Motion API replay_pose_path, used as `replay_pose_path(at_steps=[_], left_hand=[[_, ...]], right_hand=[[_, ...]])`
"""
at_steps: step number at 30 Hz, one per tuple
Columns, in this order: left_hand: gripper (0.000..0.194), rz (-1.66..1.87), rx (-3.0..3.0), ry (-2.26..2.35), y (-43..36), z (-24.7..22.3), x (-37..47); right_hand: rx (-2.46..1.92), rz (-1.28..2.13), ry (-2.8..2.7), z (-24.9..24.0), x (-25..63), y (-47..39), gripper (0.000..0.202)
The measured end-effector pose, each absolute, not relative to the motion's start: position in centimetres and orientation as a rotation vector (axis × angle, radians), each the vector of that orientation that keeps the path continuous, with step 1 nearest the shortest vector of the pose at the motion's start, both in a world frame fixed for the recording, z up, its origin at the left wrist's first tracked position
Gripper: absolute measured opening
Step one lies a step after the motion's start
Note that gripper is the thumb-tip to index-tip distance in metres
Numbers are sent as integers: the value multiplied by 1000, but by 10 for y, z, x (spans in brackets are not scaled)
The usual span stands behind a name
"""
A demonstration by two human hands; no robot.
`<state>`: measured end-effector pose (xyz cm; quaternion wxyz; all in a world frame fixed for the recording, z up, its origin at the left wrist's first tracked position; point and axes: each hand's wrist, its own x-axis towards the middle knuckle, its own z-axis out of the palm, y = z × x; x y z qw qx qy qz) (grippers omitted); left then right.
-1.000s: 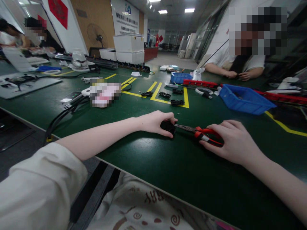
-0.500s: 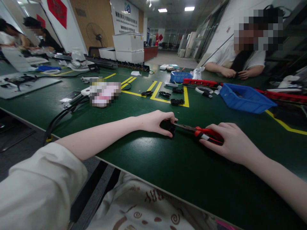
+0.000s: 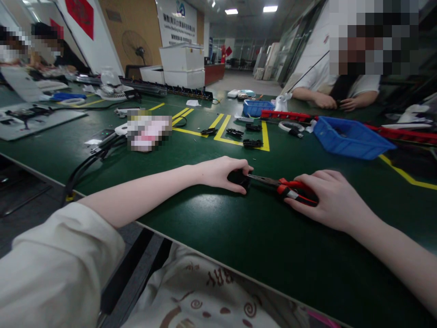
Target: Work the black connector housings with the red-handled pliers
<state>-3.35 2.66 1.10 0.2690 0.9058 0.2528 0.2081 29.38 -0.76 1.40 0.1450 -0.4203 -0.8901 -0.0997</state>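
Observation:
My left hand [image 3: 227, 173] is closed around a small black part [image 3: 241, 178], thumb in front and fingers behind, low over the green table. Much of that part is covered by the fingers. In my right hand [image 3: 329, 200] is a pair of needle-nose pliers [image 3: 285, 186] with red and black handles. The thin jaws point left and their tips meet the black part beside my left fingertips. Whether the jaws grip anything is too small to tell.
Several black parts [image 3: 253, 143] lie around yellow tape beyond my hands. A blue bin [image 3: 351, 139] stands to the right, a smaller blue basket [image 3: 257, 108] behind. A pink pixelated object [image 3: 150, 132] and black cables [image 3: 85, 166] lie left. Another person's hands [image 3: 336, 102] work across the table.
Both hands keep almost the same pose, with the pliers' tips still at the black part. The view has shifted very slightly.

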Motion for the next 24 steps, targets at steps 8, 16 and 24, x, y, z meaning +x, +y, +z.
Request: replay_pose_path(at_steps=[8, 16, 24], left_hand=[[39, 570, 2495, 643, 28, 8, -35], [33, 555, 2487, 662, 26, 11, -34], [46, 568, 2477, 675, 26, 9, -34]], right_hand=[[-1119, -495, -2559, 17, 291, -14, 47], [-1037, -716, -2527, 15, 294, -11, 56], [-1073, -697, -2505, 12, 296, -9, 61]])
